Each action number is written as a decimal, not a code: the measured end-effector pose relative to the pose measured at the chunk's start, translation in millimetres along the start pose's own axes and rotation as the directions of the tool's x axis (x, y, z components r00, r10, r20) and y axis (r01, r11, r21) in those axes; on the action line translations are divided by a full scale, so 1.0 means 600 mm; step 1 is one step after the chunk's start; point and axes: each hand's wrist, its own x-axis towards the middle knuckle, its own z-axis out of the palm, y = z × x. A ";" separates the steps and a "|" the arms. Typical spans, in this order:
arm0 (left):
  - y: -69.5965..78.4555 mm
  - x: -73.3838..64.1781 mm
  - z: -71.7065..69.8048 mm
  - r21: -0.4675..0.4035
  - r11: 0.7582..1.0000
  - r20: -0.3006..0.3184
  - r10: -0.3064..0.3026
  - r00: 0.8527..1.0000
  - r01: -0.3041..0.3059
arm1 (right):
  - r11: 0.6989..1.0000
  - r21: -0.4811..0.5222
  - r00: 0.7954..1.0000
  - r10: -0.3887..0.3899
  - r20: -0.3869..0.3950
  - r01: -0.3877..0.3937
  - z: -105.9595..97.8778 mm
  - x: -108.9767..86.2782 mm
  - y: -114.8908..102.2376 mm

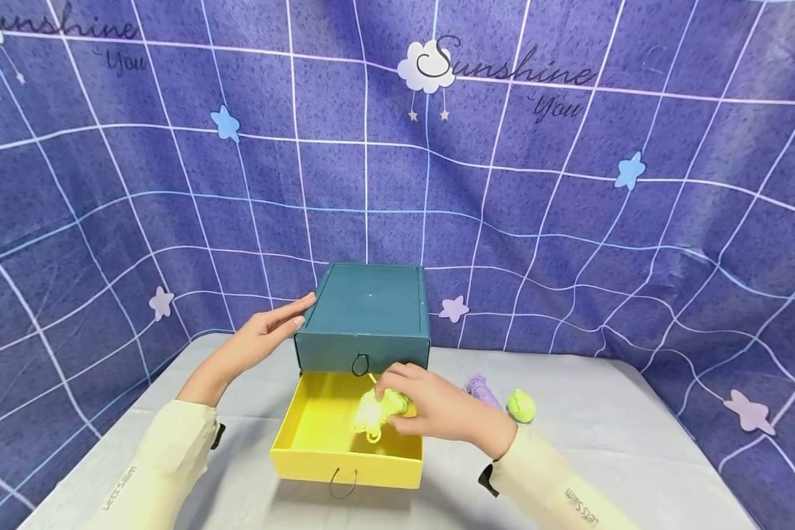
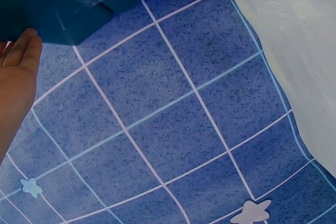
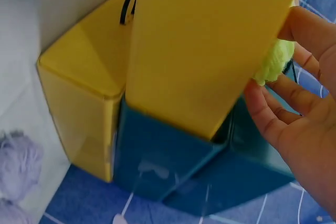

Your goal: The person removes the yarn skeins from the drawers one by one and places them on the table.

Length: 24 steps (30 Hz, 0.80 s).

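Observation:
A teal drawer box (image 1: 372,302) stands on the table, with a yellow drawer (image 1: 347,471) pulled out of its front. Over the drawer's right part, my right hand (image 1: 430,403) curls its fingers round a yellow-green bundle of yarn (image 1: 371,414). The right wrist view shows this yarn (image 3: 277,62) partly hidden by the fingers and the yellow wall. My left hand (image 1: 265,335) has its fingers straight at the left side of the box. In the left wrist view, that hand's fingertips (image 2: 32,38) are against the teal side.
Right of the box, a purple yarn skein (image 1: 482,390) and a lime-green ball (image 1: 521,405) lie on the grey table (image 1: 609,442). A second yellow drawer front (image 3: 92,51) with a black loop shows in the right wrist view. A blue patterned curtain (image 1: 503,191) hangs behind.

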 end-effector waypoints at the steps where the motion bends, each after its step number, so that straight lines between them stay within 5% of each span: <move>1: 0.001 0.000 0.000 -0.003 1.000 0.001 0.000 1.000 0.000 | 1.000 -0.003 1.000 -0.004 -0.017 0.004 -0.003 -0.005 0.002; 10: 0.000 0.001 0.001 0.003 1.000 -0.005 0.005 1.000 -0.005 | 0.999 0.023 0.985 -0.045 -0.169 0.050 -0.035 -0.052 0.024; 24: 0.001 0.001 0.001 -0.002 1.000 -0.008 -0.003 1.000 0.003 | 0.990 -0.012 0.954 0.134 -0.267 -0.142 -0.078 -0.152 0.095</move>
